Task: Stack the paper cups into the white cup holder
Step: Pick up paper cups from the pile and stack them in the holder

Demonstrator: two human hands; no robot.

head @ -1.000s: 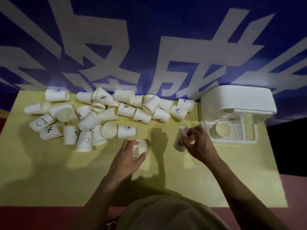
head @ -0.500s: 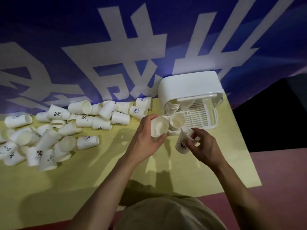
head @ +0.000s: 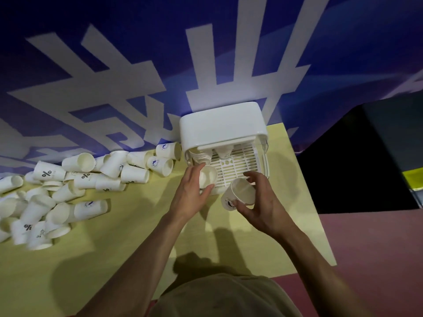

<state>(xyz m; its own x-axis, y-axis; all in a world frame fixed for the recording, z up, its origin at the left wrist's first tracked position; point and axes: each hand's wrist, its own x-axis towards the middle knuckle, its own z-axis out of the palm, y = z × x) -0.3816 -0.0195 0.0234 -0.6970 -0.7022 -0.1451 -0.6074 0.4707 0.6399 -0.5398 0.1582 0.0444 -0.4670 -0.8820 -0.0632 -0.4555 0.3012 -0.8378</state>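
Observation:
The white cup holder [head: 223, 124] stands at the back right of the yellow table, its slotted tray facing me. My left hand [head: 191, 193] grips a white paper cup [head: 207, 177] upright at the tray's front left corner. My right hand [head: 261, 202] holds a second paper cup [head: 240, 193], mouth up and tilted, just in front of the tray. Under the holder's lid I see stacked cups [head: 202, 156] at the left and another cup [head: 225, 151] beside them.
Several loose paper cups [head: 68, 186] lie in a heap across the left of the yellow table [head: 114, 248]. A blue banner with white characters [head: 160, 65] hangs behind. The table's right edge [head: 320, 225] drops to a red floor.
Both hands moved from the middle of the table to the holder. My left hand brought its cup to the tray's front left corner; my right hand's cup rose beside it.

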